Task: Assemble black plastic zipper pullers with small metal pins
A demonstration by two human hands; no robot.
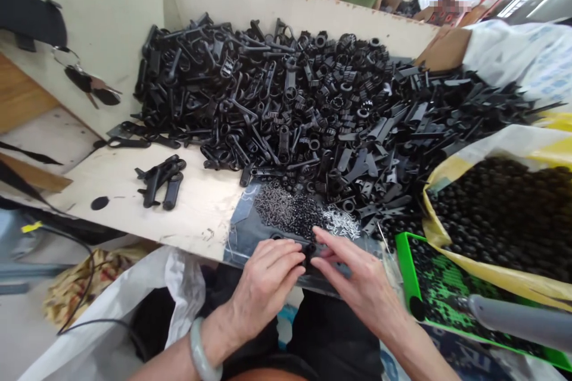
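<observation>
My left hand [272, 274] is curled at the table's front edge, its fingers pressed over a black plastic part [310, 248] that is mostly hidden. Facing it, my right hand [355, 271] has its thumb and forefinger apart on the other side of that part; whether they touch it I cannot tell. Just beyond the fingers lie small heaps on a dark mat [243, 229]: brownish-grey bits [274, 205], tiny black pieces [307, 214] and silvery pins [342, 222].
A large pile of black plastic parts [268, 95] fills the back. Several handle-like pieces [163, 181] lie at left. On the right are a yellow-edged bag [433, 214] of black balls, a green tray [404, 262] and a grey cylindrical tool [518, 315]. People sit beyond the board.
</observation>
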